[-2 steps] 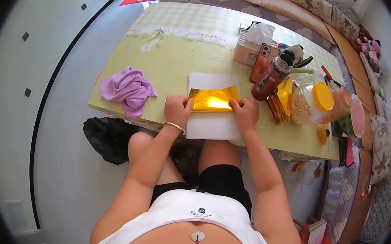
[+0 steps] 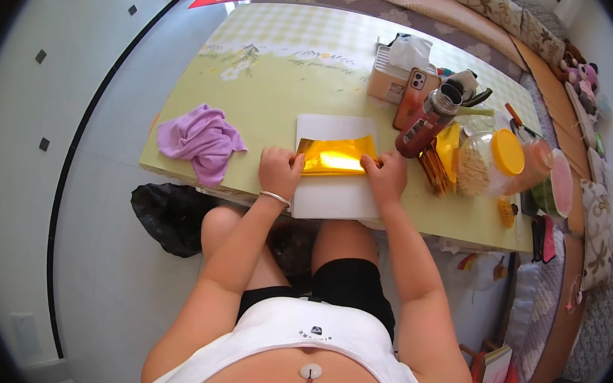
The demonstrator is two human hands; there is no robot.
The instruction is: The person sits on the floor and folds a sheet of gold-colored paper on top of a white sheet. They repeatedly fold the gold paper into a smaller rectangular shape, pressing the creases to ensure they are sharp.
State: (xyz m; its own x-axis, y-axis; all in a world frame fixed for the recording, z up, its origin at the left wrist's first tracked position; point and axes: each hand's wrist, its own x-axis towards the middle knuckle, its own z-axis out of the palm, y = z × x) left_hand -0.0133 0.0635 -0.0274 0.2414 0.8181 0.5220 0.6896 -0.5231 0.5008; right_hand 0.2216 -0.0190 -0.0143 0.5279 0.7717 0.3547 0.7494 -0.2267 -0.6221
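left hand [image 2: 279,170] curled nearly closed, thumb and fingers pinching the left edge of a shiny gold sheet [image 2: 333,159]; right hand [image 2: 386,175] pinching its right edge likewise. sheet sits over a white pad [image 2: 331,200] at the table's [image 2: 256,105] near side. just beyond right hand, dark red bottle [image 2: 422,127]; farther right, yellow-lidded jar [image 2: 475,167]. crumpled lilac cloth [image 2: 199,140] off to the left.

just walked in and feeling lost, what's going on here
A person seated at a table has both hands on a shiny gold sheet: the left hand at its left end, the right hand at its right. The sheet is over a white rectangular board. A crumpled purple cloth lies to the left; a dark red bottle and a yellow-lidded jar are to the right.
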